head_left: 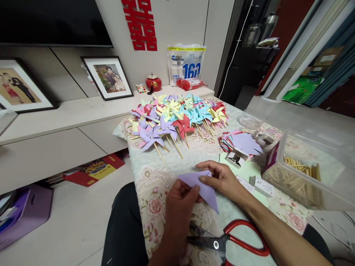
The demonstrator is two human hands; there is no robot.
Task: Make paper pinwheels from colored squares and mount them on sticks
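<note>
A sheet of purple paper [208, 194], folded into a triangle, is held between both hands above the table. My left hand [184, 194] pinches its left side, with the thumb on top. My right hand [216, 175] grips the upper right part, its thumb lying on the paper near a corner. Below the hands lies a pair of scissors [217, 243] with red handles, its blades partly hidden by my left wrist. Beyond the hands, a pile of finished paper pinwheels [166, 127] on wooden sticks covers the far part of the table.
Stacked paper sheets [245, 143] and an opened small box [235, 159] of dark pins sit right of the pinwheels. Two small white boxes [262, 186] lie nearer. A clear plastic tub [277, 162] of sticks stands at the right edge of the flowered tablecloth [155, 177].
</note>
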